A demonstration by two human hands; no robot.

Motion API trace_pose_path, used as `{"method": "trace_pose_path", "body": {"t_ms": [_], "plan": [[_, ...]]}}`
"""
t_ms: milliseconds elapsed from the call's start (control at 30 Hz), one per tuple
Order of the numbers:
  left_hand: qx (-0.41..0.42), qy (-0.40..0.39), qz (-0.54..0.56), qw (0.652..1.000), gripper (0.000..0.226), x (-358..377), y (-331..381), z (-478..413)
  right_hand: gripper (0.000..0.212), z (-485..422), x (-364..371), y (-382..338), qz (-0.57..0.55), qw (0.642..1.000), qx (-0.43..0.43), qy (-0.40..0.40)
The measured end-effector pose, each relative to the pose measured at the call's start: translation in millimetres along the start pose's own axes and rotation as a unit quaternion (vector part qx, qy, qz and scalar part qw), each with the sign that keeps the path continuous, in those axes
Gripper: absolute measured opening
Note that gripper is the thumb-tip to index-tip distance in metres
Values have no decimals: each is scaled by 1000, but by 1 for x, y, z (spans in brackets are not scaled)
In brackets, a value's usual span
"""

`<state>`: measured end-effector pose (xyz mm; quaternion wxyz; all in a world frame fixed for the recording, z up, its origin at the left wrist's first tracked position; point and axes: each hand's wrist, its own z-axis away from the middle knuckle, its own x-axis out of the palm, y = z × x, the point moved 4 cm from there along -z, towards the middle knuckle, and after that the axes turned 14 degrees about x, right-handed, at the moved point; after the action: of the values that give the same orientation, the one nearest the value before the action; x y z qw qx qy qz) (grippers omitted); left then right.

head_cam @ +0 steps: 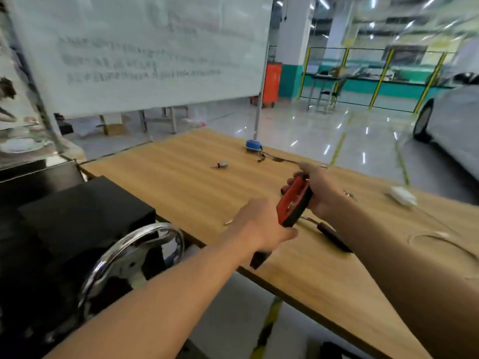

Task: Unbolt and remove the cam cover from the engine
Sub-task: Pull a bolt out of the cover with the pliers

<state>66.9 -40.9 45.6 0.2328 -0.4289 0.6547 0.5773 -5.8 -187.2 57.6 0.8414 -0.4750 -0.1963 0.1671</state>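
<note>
"While both my hands are wrapped round this red-and-black tool (294,200), I can't touch a bolt."

"Which hand has what?"

"My left hand (261,225) grips the lower end, thumb underneath. My right hand (322,193) curls round the upper end, fingers over the far side. It hangs above the wooden table (181,182). Blur hides what kind of tool it is."

"And the cam cover?"

"Not in view. At 8 o'clock from the tool sits a chrome handwheel (132,257), with a black block (85,211) at 9. I judge the engine lies off that way."

"So how do you do this step well?"

"Get the tool ready here, over the table. The small metal piece (220,165) at 10 o'clock may be a socket; if so, I'd seat it squarely until it locks. I'd keep 1 hand on the body and 1 near the head so nothing twists. The black-handled tool (334,238) at 4 o'clock lies near my right forearm, so I'd lift clear rather than drag across it."
</note>
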Motion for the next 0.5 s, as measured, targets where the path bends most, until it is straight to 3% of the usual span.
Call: {"method": "trace_pose_path", "body": {"t_ms": [100, 233, 400, 500], "plan": [[-18, -1, -31, 999, 57, 35, 7, -3, 27, -14, -28, 14, 27, 999, 9, 35], [-28, 21, -38, 999, 43, 60, 20, -1, 25, -25, -52, 21, 130, 986, -1, 100], [-12, 25, -124, 992, 41, 72, 24, 9, 13, -33, -63, 24, 352, 922, -89, 134], [-6, 33, -155, 987, 39, 73, 20, 16, 12, -36, -53, 18, 463, 855, -168, 160]]}}
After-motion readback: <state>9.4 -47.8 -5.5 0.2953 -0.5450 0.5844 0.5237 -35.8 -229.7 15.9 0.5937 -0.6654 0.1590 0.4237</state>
